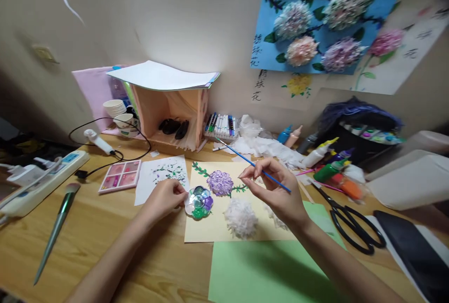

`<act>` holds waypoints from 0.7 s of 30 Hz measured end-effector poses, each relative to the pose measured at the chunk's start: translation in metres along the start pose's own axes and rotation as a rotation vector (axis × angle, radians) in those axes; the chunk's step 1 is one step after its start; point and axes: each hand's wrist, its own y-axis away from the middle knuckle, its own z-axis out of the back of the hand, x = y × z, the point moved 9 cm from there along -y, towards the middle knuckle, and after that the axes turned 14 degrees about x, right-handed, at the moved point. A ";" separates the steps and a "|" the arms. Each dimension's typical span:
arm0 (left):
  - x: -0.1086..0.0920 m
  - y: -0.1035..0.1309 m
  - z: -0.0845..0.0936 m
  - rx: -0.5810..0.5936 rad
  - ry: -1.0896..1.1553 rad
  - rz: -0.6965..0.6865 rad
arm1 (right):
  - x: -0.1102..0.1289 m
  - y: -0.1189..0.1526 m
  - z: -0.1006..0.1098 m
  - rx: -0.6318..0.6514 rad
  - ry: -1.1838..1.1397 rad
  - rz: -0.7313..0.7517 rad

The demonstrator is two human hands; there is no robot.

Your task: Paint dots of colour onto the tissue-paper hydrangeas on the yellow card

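Observation:
My left hand (168,200) is closed on the edge of a small flower-shaped paint palette (199,202), which carries green, purple and silvery patches. A thin blue paintbrush (245,159) is pinched in my right hand (273,191), its green-tinted tip pointing up and left, off the paper. Below the hands lies a cream sheet (203,233) with a purple fluffy flower (220,183) and painted green leaves. White fluffy flowers (240,219) sit lower on that sheet, one partly hidden by my right hand. Under it shows a light green sheet (259,270).
A paint-marked white paper (143,186), a pink palette box (120,176) and a makeup brush (56,233) lie left. Black scissors (354,223), a dark phone (410,247) and paint bottles (329,169) are right. Behind stand a peach box (150,106) and markers (220,125).

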 end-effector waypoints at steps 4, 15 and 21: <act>0.003 -0.002 0.009 -0.043 -0.025 0.009 | 0.002 0.011 0.061 -0.191 0.275 0.077; 0.007 -0.004 0.016 -0.155 0.095 0.027 | -0.061 -0.118 0.129 0.030 1.120 0.210; 0.017 -0.007 0.012 -0.134 0.125 0.036 | -0.112 -0.175 0.099 0.561 1.390 0.248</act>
